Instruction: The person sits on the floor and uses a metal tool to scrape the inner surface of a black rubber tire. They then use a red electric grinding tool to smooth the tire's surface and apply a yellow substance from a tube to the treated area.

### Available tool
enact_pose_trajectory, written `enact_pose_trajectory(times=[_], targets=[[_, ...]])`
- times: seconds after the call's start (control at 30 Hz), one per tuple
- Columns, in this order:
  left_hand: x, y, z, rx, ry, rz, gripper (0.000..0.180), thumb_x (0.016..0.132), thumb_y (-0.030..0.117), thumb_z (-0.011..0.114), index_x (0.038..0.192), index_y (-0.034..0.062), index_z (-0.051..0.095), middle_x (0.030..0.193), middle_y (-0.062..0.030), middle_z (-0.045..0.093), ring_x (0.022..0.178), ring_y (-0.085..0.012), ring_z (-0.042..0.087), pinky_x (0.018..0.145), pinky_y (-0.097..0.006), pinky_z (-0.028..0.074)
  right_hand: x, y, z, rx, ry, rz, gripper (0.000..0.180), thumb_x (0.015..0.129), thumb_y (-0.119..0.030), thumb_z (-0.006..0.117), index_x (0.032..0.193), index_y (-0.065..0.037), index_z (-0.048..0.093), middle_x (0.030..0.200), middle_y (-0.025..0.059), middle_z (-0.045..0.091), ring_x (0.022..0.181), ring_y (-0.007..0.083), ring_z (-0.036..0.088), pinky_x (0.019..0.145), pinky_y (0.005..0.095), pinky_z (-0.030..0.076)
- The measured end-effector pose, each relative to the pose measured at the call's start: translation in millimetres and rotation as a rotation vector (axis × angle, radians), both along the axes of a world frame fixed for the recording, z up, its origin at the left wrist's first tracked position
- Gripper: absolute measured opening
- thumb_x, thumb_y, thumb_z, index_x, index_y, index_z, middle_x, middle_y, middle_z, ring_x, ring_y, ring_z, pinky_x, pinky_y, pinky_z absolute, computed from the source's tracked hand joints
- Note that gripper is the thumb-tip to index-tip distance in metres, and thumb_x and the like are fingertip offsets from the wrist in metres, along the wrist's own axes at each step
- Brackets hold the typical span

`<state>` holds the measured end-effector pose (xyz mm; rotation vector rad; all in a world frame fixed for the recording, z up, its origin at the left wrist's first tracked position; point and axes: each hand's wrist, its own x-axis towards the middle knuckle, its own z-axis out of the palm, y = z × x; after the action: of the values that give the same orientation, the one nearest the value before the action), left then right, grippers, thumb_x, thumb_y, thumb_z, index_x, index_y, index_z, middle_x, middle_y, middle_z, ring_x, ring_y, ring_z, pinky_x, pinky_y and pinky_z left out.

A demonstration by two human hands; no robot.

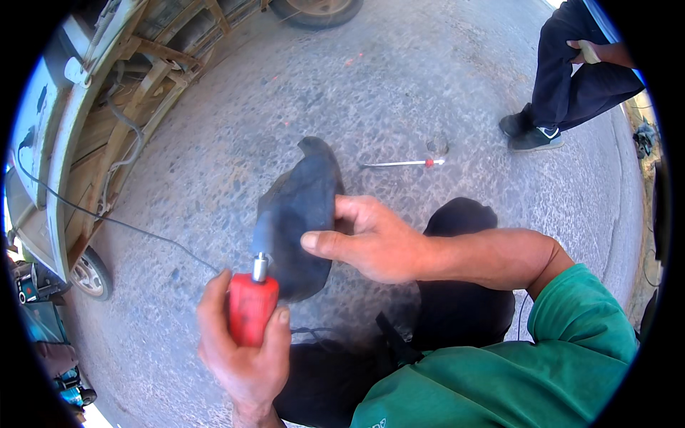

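My left hand [250, 367] is wrapped round a red power tool [252, 310] with a silver collar at its top. Above the collar the tool's tip is a bluish blur, close against a curved black rubber-like piece [303, 203]. Whether the tip touches it, I cannot tell. My right hand [382, 242] pinches that piece by its right edge, thumb on the near face and fingers mostly hidden behind. A dark cord [153, 234] runs from the left toward my left hand.
On the pavement beyond my hands lies a thin metal rod tool [407, 163] with a red part. A person [553, 93] in dark trousers is at the far right. A wooden-framed trailer-like body [135, 93], a wheel [93, 274] and a tyre [317, 11] are at the left and top.
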<state>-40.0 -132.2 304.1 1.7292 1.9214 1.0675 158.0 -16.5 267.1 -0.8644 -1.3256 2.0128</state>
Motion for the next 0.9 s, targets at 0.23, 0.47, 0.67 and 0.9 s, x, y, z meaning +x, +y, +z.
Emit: enact_pose_trajectory(times=[0.23,0.47,0.67,0.9], targets=[[5,-1,6,-0.069,-0.031,0.017,0.063,0.076,0.005,0.076,0.136,-0.002,0.055,0.118,-0.0191,0.064,0.106,-0.0294,0.065,0.095,-0.04,0.051,2,-3,-2,0.058,0.014,-0.004,0.033,0.096,-0.01,0.065,0.123,0.007,0.06,0.115,0.0162,0.07,0.109,0.0208,0.067,0.099,0.0364,0.054],[8,-3,10,-0.092,-0.024,0.007,0.062,0.076,0.005,0.076,0.135,-0.0018,0.056,0.119,-0.0184,0.065,0.107,-0.029,0.064,0.097,-0.04,0.05,4,-6,12,0.149,-0.037,0.024,0.033,0.094,-0.007,0.064,0.123,0.007,0.06,0.115,0.0154,0.07,0.11,0.0196,0.066,0.1,0.0358,0.053],[9,-4,10,-0.083,-0.006,-0.023,0.063,0.075,0.005,0.077,0.135,-0.0022,0.056,0.117,-0.0189,0.066,0.104,-0.0296,0.066,0.095,-0.04,0.051,2,-8,9,0.241,-0.032,-0.003,0.032,0.094,-0.005,0.063,0.124,0.005,0.06,0.115,0.0144,0.069,0.11,0.0181,0.065,0.1,0.0352,0.052],[8,-6,5,-0.088,-0.022,-0.022,0.063,0.076,0.005,0.077,0.134,-0.002,0.056,0.113,-0.0187,0.068,0.101,-0.0283,0.068,0.092,-0.039,0.053,1,-9,10,0.267,-0.04,0.006,0.032,0.093,-0.005,0.064,0.124,0.004,0.06,0.114,0.0136,0.069,0.108,0.0178,0.065,0.098,0.035,0.052]])
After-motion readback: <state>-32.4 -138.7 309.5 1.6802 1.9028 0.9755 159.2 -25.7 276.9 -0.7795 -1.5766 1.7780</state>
